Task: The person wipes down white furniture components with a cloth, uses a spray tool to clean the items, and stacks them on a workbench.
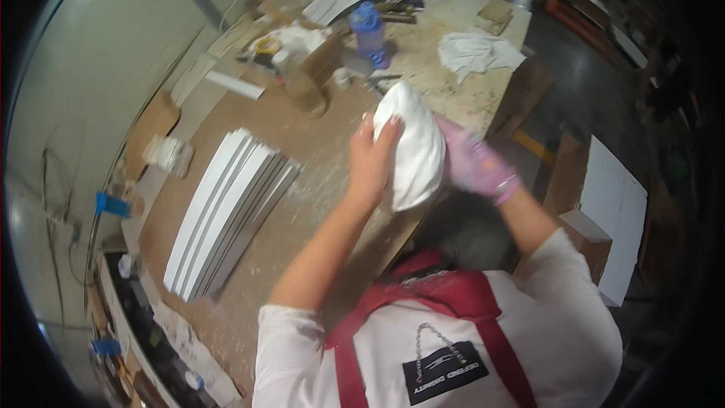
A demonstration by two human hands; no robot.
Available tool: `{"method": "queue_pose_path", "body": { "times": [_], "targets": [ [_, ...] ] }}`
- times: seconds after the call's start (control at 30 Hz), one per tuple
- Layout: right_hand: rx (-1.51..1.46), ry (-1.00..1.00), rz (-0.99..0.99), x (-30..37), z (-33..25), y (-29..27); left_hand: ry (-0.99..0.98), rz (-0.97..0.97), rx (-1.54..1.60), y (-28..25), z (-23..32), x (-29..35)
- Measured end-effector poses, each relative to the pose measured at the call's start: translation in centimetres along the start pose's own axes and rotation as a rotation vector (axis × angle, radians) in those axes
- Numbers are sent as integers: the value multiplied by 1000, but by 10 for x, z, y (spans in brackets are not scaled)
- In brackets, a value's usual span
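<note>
A bunched white cloth point(419, 151) is held up over the right edge of the workbench. My left hand point(370, 157) is bare and grips its left side, with thumb and fingers pressed into the fabric. My right hand point(476, 159) wears a pink-purple glove and holds the cloth from its right side. The cloth hides the right fingertips. On the bench to the left of my left forearm lies a stack of long white strips point(226, 215), their ends roughly lined up.
Past the cloth stand a blue-purple water bottle point(368, 34) and a yellowish bottle point(300, 85). Another white rag point(477, 54) and a small block point(495, 17) lie at the far right of the workbench point(461, 0). A white-sided box point(610, 204) stands right of my right arm.
</note>
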State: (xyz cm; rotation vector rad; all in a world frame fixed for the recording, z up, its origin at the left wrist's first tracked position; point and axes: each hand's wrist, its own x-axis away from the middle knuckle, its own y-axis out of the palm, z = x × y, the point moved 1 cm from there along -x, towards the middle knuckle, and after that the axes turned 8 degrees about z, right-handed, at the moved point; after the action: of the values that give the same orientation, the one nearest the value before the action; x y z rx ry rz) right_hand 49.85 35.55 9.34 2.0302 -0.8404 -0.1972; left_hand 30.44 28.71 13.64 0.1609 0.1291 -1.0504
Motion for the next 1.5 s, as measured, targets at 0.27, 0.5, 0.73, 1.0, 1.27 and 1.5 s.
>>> {"method": "queue_pose_path", "body": {
  "times": [0.27, 0.5, 0.73, 1.0, 1.27, 1.5],
  "targets": [
    [476, -498, 86, -45, 68, -31, -114, 48, -250, -68, -37, -28],
    [631, -609, 319, -6, 19, -17, 58, 550, -391, -141, -140, -161],
    [1824, -620, 491, -11, 74, -62, 330, 560, -545, -135, -178, -210],
    [1127, -307, 483, -10, 60, -50, 305, 505, -525, -130, -168, -210],
    [663, -671, 355, 22, 25, -65, 161, 302, -667, -134, -100, -81],
    [300, -305, 375, -20, 34, -55, 172, -241, -952, -104, -53, 25]
  ]
}}
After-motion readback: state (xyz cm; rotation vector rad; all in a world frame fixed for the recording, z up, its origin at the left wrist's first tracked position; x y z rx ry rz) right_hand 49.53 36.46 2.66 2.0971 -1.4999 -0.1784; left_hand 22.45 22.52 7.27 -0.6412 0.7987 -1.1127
